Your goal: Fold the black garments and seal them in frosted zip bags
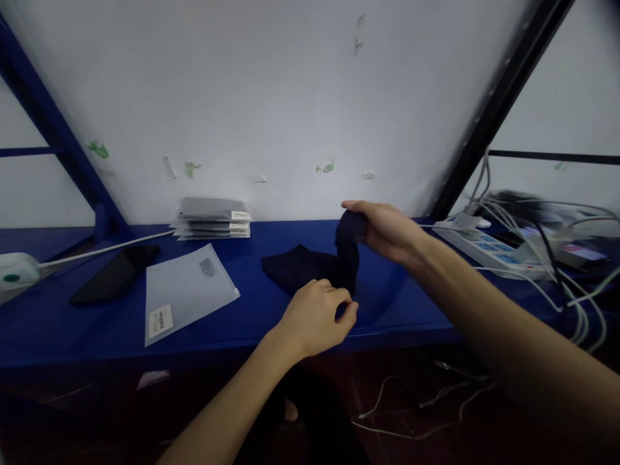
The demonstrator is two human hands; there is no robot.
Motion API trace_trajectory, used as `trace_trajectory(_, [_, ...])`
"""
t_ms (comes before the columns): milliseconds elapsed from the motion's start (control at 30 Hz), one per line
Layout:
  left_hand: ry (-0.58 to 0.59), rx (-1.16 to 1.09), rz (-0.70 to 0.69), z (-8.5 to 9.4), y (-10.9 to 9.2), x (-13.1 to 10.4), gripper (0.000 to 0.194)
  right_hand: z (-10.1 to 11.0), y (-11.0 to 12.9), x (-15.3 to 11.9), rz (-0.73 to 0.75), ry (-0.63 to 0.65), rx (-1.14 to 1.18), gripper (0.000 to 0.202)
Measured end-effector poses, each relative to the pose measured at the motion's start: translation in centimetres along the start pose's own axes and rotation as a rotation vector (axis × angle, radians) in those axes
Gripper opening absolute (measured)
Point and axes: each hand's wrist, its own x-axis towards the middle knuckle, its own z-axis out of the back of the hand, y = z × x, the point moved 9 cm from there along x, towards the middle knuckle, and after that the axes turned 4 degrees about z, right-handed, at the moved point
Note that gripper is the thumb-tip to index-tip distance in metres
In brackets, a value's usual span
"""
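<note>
A dark navy or black cloth piece (295,268) lies partly spread on the blue table, with one end lifted in a folded strip. My right hand (387,232) grips that raised end between thumb and fingers, above the tabletop. At the cloth's near edge, my left hand (314,316) has its fingers curled, thumb and forefinger nearly meeting by the lower end of the strip. It looks closed on the cloth there, though the fingertips are partly hidden. To the left lies a frosted zip bag (186,290) with a white label, flat and apart from both hands.
A stack of similar labelled bags (210,216) sits against the white wall. A black phone-like slab (116,274) lies at the left, near a white cable and plug (19,271). At the right is a power strip (494,252) with tangled cables. More cables trail below the table edge.
</note>
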Motion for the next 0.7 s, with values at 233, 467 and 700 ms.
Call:
trace_trajectory(233, [-0.019, 0.076, 0.000, 0.2, -0.1, -0.1, 0.027, -7.9, -7.8, 1.1, -0.149, 0.259, -0.113, 0.012])
trace_trajectory(467, [-0.004, 0.041, 0.017, 0.2, 0.1, -0.2, 0.025, -9.8, -8.6, 1.0, 0.194, 0.525, -0.800, 0.038])
trace_trajectory(700, [0.005, -0.085, 0.032, 0.9, 0.0, -0.5, 0.025, -9.8, -7.1, 0.8, 0.579, 0.569, -1.501, 0.046])
